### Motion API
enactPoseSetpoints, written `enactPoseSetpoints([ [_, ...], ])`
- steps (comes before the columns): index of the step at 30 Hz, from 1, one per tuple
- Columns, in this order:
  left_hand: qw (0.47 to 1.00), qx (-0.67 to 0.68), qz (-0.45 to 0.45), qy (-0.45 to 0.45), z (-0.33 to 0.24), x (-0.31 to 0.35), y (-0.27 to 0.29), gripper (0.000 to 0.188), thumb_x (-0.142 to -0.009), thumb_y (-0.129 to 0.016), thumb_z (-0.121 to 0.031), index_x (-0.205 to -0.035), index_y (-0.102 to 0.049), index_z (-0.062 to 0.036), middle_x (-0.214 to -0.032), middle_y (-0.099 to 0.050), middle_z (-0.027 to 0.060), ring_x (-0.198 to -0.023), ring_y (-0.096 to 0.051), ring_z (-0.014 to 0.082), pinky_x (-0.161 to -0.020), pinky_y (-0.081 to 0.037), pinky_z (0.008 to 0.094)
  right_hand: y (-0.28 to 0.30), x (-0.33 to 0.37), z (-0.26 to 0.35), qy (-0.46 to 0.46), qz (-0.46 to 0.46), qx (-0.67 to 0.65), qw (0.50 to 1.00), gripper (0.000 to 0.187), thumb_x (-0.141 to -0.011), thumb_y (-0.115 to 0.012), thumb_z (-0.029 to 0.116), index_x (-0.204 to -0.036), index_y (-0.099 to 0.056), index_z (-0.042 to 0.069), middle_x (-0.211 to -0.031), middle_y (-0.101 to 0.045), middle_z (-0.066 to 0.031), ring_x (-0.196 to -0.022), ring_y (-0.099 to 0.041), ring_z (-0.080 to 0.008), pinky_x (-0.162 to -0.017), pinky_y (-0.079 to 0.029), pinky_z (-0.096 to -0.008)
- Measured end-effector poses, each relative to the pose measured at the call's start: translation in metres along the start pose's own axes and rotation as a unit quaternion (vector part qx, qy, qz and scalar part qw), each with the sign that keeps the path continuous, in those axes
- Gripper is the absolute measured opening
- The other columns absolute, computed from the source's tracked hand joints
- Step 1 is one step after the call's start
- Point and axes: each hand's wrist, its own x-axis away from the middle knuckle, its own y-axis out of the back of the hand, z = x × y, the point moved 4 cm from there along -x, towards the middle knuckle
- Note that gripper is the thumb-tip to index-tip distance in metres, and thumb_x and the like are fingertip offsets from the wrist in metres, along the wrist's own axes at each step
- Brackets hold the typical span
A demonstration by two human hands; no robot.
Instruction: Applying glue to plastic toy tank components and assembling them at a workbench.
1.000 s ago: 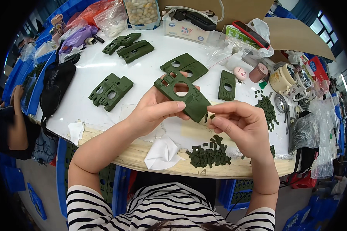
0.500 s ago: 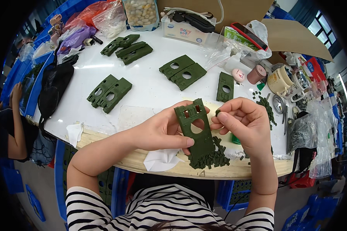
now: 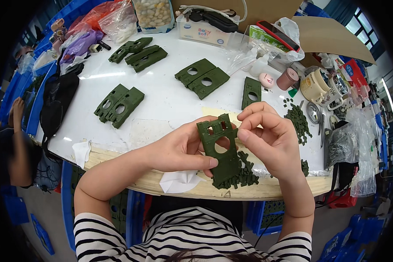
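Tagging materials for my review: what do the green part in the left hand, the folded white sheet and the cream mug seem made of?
Green part: probably moulded plastic, dull finish, given its even colour and fine raised detail. Folded white sheet: likely matte paper, perhaps tissue, from its creases. Cream mug: possibly glazed ceramic, as it looks smooth, though enamel or plastic isn't ruled out.

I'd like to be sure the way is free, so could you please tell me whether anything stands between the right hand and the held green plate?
Nothing visible does: the right hand is right by the right edge of the green plate, which the left hand holds. The loose small green pieces show lower down, not between them.
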Motion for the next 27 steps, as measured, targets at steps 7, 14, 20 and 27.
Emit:
enactPoseSetpoints([
  [7, 0.999, -0.007, -0.004, -0.046, 0.016, -0.006, -0.008, 0.062, -0.087, -0.056, 0.004, -0.139, -0.024, -0.005, -0.12, -0.049, 0.0105, -0.107, -0.058, 0.0183, -0.083, -0.056, 0.0318, -0.01, 0.005, 0.005, 0.145, -0.03, 0.208, 0.967, 0.008, -0.074, -0.07, 0.005, -0.079, -0.065, 0.003, -0.104, -0.055, -0.012, -0.093, -0.056, -0.0182, -0.08, -0.044, -0.0293],
  [14, 0.999, -0.036, 0.016, -0.03, 0.021, -0.003, -0.007, 0.061, -0.09, -0.056, 0.003, -0.141, -0.023, -0.0091, -0.126, -0.045, 0.0088, -0.115, -0.051, 0.017, -0.087, -0.052, 0.0318, -0.016, 0.004, -0.004, 0.13, -0.034, 0.22, 0.966, 0.01, -0.07, -0.072, 0.008, -0.076, -0.065, 0.004, -0.103, -0.057, -0.0115, -0.096, -0.054, -0.0233, -0.08, -0.043, -0.0327],
  [20, 0.999, -0.044, 0.006, -0.023, 0.021, -0.005, -0.007, 0.063, -0.09, -0.055, 0.003, -0.141, -0.021, -0.0088, -0.126, -0.044, 0.0082, -0.115, -0.051, 0.0152, -0.088, -0.051, 0.0312, -0.015, 0.004, -0.005, 0.126, -0.037, 0.21, 0.969, 0.01, -0.07, -0.072, 0.007, -0.075, -0.065, 0.003, -0.102, -0.056, -0.0117, -0.094, -0.054, -0.0225, -0.078, -0.044, -0.0323],
  [27, 0.998, -0.056, 0.002, -0.032, 0.02, -0.004, -0.008, 0.065, -0.09, -0.055, 0.004, -0.143, -0.019, -0.0083, -0.126, -0.043, 0.0085, -0.115, -0.051, 0.0157, -0.089, -0.05, 0.0316, -0.017, 0.003, -0.002, 0.142, -0.033, 0.231, 0.962, 0.01, -0.069, -0.072, 0.005, -0.075, -0.065, 0.002, -0.1, -0.056, -0.011, -0.093, -0.055, -0.0217, -0.075, -0.046, -0.0316],
])
